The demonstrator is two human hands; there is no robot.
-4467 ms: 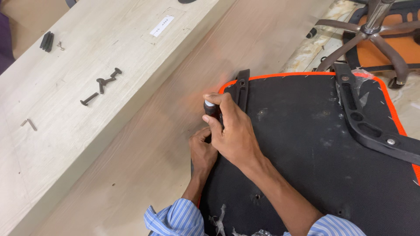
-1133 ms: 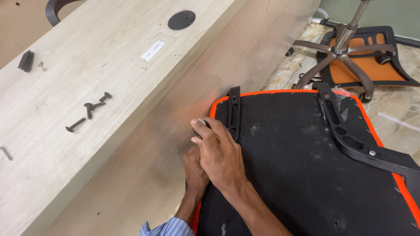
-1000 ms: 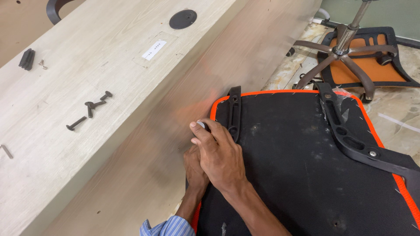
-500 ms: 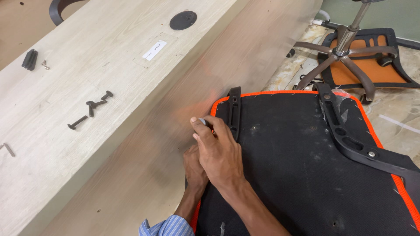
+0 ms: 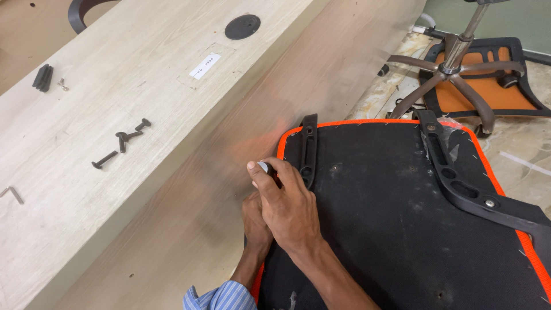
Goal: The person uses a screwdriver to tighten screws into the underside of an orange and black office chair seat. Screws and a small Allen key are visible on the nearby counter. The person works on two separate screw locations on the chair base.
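The right hand point(image 5: 287, 209) sits curled over the seat's point(image 5: 390, 229) left edge, fingers closed around a small dark tool point(image 5: 265, 168) with a pale rounded tip that peeks out past the thumb. The grip looks tight, a near fist, and the tool points down beside the left bracket point(image 5: 309, 150), the narrow black strip lying along the seat's orange rim. The left hand point(image 5: 255, 221) is tucked underneath the right one, mostly hidden; it presses at the seat's edge, and whether it grips anything cannot be told

The seat lies upside down on the lower wooden bench point(image 5: 189, 229), black underside up. On progress, judging from how things lie: the left bracket lies in place and the tool is at work right by its lower end, so that fastening looks like the step in hand. The right bracket point(image 5: 459, 178), the longer curved arm, already lies on the seat with a pale screw head showing near its lower end, though how firmly it is fixed cannot be told

Left over: four or so black bolts point(image 5: 123, 140) lie loose on the pale table point(image 5: 143, 74), well apart from the hands, with a hex key point(image 5: 12, 194) at the far left edge. The chair base point(image 5: 453, 69) stands apart on the floor, unattached
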